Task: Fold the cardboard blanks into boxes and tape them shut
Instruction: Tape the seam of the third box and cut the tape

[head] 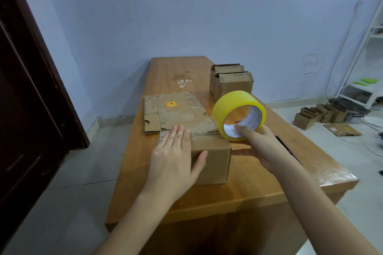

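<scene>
Head view: folded box (209,157) sits mid-desk, left hand (174,157) spread flat, pressing its top flaps. Right hand (259,145) pinches the yellow tape roll (238,116) at the box's far right corner, finger through the core. Ease that palm and the flaps may spring up, skewing the tape; I can't make out a free tape end. Flat blanks (172,112) lie beyond, two folded boxes (232,80) behind. Wooden desk (259,182), blue wall, more boxes on the floor (321,115).

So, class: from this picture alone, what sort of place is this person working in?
Probably a makeshift packing room, not a factory. A plain wooden table holds a flat cardboard blank and folded boxes; more boxes sit on the tiled floor by a white shelf rack. The right hand holds yellow tape.
</scene>
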Demonstrator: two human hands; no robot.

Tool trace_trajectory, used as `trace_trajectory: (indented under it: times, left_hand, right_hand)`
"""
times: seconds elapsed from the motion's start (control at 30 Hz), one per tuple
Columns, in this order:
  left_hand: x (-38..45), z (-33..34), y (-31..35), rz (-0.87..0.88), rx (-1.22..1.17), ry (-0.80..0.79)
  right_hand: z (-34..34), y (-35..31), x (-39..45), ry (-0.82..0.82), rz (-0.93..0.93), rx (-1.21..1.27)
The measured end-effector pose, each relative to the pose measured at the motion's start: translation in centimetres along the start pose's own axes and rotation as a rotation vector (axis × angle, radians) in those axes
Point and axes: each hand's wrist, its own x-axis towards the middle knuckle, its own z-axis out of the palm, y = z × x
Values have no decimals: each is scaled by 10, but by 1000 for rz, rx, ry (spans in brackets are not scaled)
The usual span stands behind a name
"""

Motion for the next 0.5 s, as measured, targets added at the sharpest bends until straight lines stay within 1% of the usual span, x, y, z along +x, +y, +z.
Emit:
trace_trajectory:
  times: [0.07,0.17,0.33,0.5]
  left_hand:
    - [0,0,-2,16,9,3]
    - [0,-1,-2,29,23,4]
    - [1,0,-3,27,29,0]
    - [0,1,-3,30,15,4]
  right_hand:
    - [0,-1,0,26,-16,31]
    - [-1,-1,1,68,-37,145]
    - [-2,8,1,65,-14,217]
    - [-4,10,2,76,14,192]
